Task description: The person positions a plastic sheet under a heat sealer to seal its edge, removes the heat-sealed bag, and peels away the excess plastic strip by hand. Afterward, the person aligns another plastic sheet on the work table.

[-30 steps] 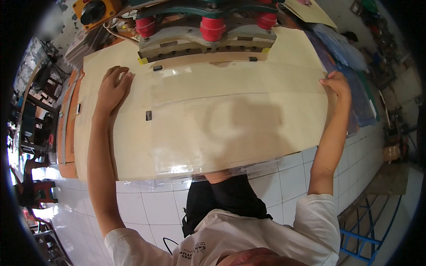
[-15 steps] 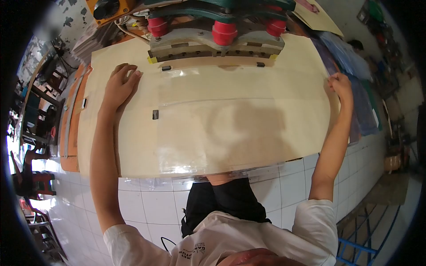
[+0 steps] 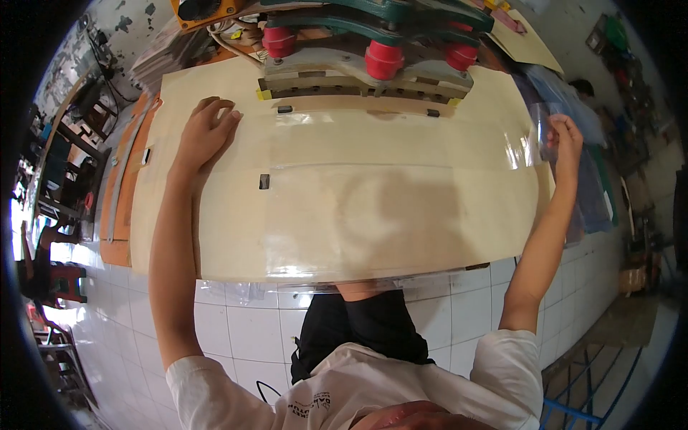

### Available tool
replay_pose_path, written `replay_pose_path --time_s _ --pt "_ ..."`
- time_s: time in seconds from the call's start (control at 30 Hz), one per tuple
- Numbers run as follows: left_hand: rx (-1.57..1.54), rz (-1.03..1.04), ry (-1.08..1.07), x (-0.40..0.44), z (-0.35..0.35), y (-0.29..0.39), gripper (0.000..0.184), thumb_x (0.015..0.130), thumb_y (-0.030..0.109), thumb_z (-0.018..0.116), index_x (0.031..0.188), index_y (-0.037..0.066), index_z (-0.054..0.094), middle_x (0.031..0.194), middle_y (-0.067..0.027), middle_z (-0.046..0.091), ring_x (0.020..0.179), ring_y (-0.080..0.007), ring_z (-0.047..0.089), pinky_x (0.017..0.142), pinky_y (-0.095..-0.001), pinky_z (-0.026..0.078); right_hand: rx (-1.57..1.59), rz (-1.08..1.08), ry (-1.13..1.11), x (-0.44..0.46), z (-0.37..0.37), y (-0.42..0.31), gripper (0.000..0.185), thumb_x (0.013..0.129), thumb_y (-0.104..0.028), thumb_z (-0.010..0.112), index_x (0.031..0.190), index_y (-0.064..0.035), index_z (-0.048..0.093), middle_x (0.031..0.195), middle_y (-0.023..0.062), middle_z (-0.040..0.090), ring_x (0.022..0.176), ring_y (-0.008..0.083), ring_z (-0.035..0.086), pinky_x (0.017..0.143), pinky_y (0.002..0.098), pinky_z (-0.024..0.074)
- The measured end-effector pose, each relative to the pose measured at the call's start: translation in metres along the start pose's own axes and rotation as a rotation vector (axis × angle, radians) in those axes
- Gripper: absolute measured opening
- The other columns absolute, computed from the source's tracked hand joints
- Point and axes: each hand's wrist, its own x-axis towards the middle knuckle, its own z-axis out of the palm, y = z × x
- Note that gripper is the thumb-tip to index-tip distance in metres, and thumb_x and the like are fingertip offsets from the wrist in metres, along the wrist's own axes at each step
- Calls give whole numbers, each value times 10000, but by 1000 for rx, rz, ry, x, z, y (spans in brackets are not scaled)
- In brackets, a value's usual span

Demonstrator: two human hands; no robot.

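A clear plastic sheet (image 3: 530, 147) lies at the right side of the cream board (image 3: 222, 244), its right end curled up and shining. My right hand (image 3: 565, 132) pinches that raised end between thumb and fingers, past the board's right edge. On the board's left part rests my left hand (image 3: 208, 130), fingers loosely bent, thumb apart, nothing held. More clear plastic (image 3: 301, 261) lies flat across the board's middle and front. Small dark blocks mark the surface: one (image 3: 264, 181) left of centre, and two near the press, left (image 3: 284, 110) and right (image 3: 433, 113).
A press head (image 3: 365, 79) with green arms and red fittings overhangs the board's back. Blue-tinted plastic sheets (image 3: 598, 193) hang at the right. A stack of sheets (image 3: 161, 57) stands back left, and an orange machine (image 3: 204, 11) sits behind it.
My right hand has lifted slightly and turned, and the plastic's end now shows raised and curled in it. My left hand stays on the board. The camera view has shifted a little.
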Motion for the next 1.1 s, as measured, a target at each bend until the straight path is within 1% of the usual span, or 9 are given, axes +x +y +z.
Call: replay_pose_path --time_s 0.03,0.17,0.27,0.43,0.67,0.73,0.97,1.03,1.1 --pt "-13 -18 -3 0 1 0 436 978 399 606 1228 55 702 1350 -191 615 1265 -372 587 1060 -439 473 74 -12 -6 1 -1 0 116 961 -154 665 952 -46 709 721 -6 598 610 62 527 544 232 408" --pt "6 -25 -2 -1 -1 5 437 976 401 605 1227 58 703 1356 -195 614 1269 -375 584 1063 -441 471 224 -39 -10 -2 -4 -3 119 955 -159 671 958 -45 705 688 -17 561 587 67 485 533 235 384" --pt "57 -15 -2 -1 -3 8 443 973 407 607 1226 57 704 1363 -197 612 1276 -376 582 1066 -441 469 422 -92 -152 0 -13 1 143 958 -182 655 964 -44 695 652 -22 520 575 82 456 539 260 371" --pt "81 0 -9 -1 -3 7 446 972 413 610 1226 59 705 1364 -200 612 1286 -377 574 1076 -437 461 653 -147 -277 -2 -19 3 186 962 -210 612 975 -41 687 613 -23 462 571 101 406 627 297 356" --pt "79 2 -12 -1 -4 7 440 975 416 611 1218 62 708 1352 -200 619 1284 -378 573 1076 -437 461 805 -214 -449 2 -24 7 183 969 -199 593 1003 -32 659 599 -34 402 593 106 380 676 297 337" --pt "85 7 -20 0 -4 6 441 975 417 611 1219 63 707 1360 -197 614 1287 -376 571 1076 -438 461 837 -225 -453 2 -25 5 174 925 -184 629 974 -28 690 582 -26 412 577 111 388 660 306 349" --pt "96 -6 -14 -1 -3 7 437 972 415 617 1219 67 709 1364 -186 614 1291 -371 570 1076 -438 462 835 -240 -463 -1 -24 3 153 914 -214 663 910 -62 663 576 -36 386 588 113 362 682 315 338" --pt "99 -8 -14 -1 -3 7 433 970 412 619 1219 69 709 1364 -182 615 1294 -368 568 1079 -437 460 881 -309 -602 -1 -24 2 163 917 -223 666 874 -78 606 632 -23 390 617 112 349 687 304 311" --pt "95 -8 -13 -1 -3 7 434 971 411 618 1219 67 709 1364 -183 615 1295 -368 567 1079 -437 459 869 -314 -632 -5 -22 -3 165 884 -225 705 843 -89 620 642 -23 398 615 122 344 692 307 314"
